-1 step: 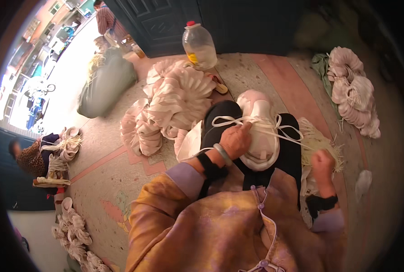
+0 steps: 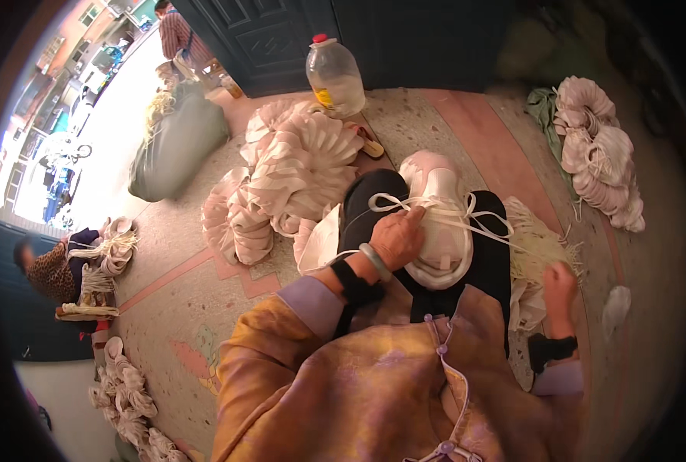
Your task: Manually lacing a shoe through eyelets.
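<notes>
Two hands of mine are at work over one pale pink-and-white lace-up shoe, which lies across my black-clad knees. My left hand rests on the near left side of it, fingers bent and index finger reaching onto the lacing; my own knuckles hide the thumb, so I cannot tell whether I am pinching anything there. My right hand is out to the right, well apart from the shoe, fingers curled into a fist on the white lace that runs out to it. Loops of lace stand to either side of the shoe. Beneath that lace, beside my right knee, spreads a heap of pale yellowish strands. Beyond my left knee sit fanned stacks of pale pink shoe uppers, with a sandal just past them and a clear plastic bottle with a red cap by the dark doors. Farther left, a grey-green sack slumps on the floor near a person in a striped shirt.
</notes>
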Motion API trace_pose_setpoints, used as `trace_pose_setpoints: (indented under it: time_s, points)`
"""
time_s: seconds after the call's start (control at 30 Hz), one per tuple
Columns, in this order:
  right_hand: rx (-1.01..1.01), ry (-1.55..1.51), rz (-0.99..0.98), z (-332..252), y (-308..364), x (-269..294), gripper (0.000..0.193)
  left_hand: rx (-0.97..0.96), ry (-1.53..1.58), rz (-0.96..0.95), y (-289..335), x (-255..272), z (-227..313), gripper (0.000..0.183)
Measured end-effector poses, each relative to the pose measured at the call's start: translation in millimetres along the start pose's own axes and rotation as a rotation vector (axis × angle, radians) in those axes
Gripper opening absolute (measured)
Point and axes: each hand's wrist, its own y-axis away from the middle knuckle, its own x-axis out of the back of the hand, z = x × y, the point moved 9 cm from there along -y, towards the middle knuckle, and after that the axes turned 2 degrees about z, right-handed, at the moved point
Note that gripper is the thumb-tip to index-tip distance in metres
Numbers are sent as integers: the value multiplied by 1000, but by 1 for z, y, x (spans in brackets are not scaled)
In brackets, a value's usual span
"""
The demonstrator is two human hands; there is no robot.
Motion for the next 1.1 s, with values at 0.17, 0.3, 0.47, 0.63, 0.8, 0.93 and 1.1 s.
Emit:
trace_pose_setpoints:
  time_s: [0.17,0.3,0.47,0.63,0.8,0.93,1.1]
  points:
    - [-246,-38,-25,129,74,17,14,38,-40,-50,-1,-4,11,25]
    - [-131,-5,-307,65,56,-31,15,233,101,35,-2,9,-12,18]
    - [87,-98,-185,-33,8,-26,9,395,386,134,-21,2,-47,23]
    - [299,-286,-82,-115,-12,-28,17,594,1070,246,-32,7,-48,24]
    - [371,-404,-101,-143,-16,-41,27,514,956,-150,-36,19,-20,24]
    - [394,-427,-119,-152,-22,-47,29,465,554,-442,-27,11,-22,26]
    - [416,-410,-272,-156,-25,-64,26,164,89,-357,-42,5,-4,14]
